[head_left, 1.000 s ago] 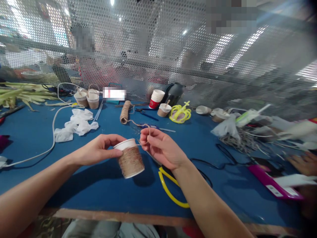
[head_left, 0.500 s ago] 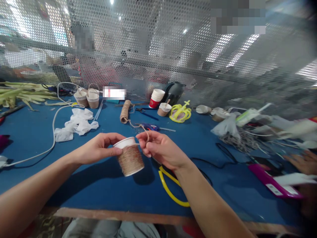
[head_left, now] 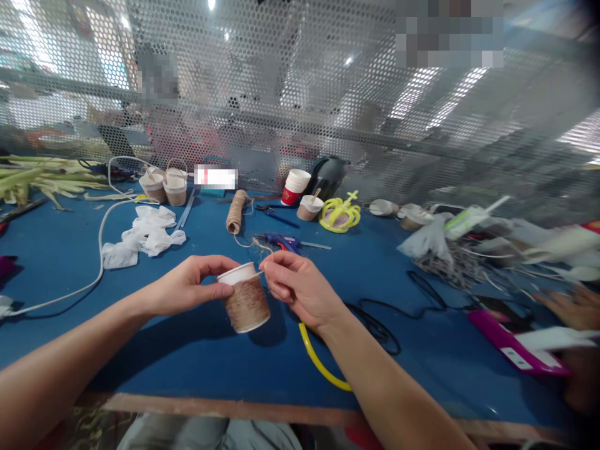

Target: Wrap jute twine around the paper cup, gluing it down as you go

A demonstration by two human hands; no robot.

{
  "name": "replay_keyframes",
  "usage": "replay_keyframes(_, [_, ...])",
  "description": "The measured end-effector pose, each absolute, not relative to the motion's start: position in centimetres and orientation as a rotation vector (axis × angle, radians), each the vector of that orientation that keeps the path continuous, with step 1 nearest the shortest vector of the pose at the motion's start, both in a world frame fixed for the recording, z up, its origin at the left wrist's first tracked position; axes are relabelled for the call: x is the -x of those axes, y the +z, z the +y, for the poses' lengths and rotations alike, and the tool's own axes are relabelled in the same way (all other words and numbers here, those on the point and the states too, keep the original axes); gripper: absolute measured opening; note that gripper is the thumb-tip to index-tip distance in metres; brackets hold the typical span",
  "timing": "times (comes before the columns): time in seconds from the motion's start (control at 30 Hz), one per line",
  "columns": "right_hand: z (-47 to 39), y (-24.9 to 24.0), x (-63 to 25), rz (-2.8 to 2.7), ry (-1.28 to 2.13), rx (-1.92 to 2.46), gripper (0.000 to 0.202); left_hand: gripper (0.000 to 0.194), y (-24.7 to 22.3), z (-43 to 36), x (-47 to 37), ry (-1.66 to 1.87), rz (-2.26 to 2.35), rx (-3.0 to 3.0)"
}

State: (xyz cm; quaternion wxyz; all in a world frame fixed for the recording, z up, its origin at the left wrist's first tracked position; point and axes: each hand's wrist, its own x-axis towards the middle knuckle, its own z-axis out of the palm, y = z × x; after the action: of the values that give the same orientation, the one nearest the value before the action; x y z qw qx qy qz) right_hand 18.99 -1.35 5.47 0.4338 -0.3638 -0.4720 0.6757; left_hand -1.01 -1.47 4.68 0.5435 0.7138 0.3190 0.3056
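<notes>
A white paper cup [head_left: 247, 305], wrapped in brown twine up to near its rim, is tilted above the table. My left hand [head_left: 199, 284] grips it at the rim, thumb outside and fingers behind. My right hand [head_left: 297, 284] pinches the twine [head_left: 259, 274] close to the cup's upper right side. From there the strand runs back toward a twine roll [head_left: 237, 211] lying on the table. Just beyond my right hand lies a blue glue gun [head_left: 284, 242] with a clear glue stick in its back. A yellow tube [head_left: 319, 365] curves beneath my right forearm.
White crumpled plastic [head_left: 147, 232] lies at left near a white cable [head_left: 102, 250]. Wrapped cups [head_left: 175, 187], pliers [head_left: 279, 215], stacked paper cups [head_left: 296, 186] and a yellow crown [head_left: 340, 215] stand farther back. At right are a purple power strip [head_left: 518, 347] and another person's hand [head_left: 574, 305].
My right hand has drawn the twine closer and tauter against the cup, and the loop above its fingers is gone. The cup has turned slightly in my left hand.
</notes>
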Motion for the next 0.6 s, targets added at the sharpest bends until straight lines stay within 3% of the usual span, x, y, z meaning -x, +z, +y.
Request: replay_keyframes(0.6, [-1.30,4.67,-18.54,-1.164,1.500,1.038,0.021,0.026,4.40,-1.29,1.04,0.849,0.763,-1.727])
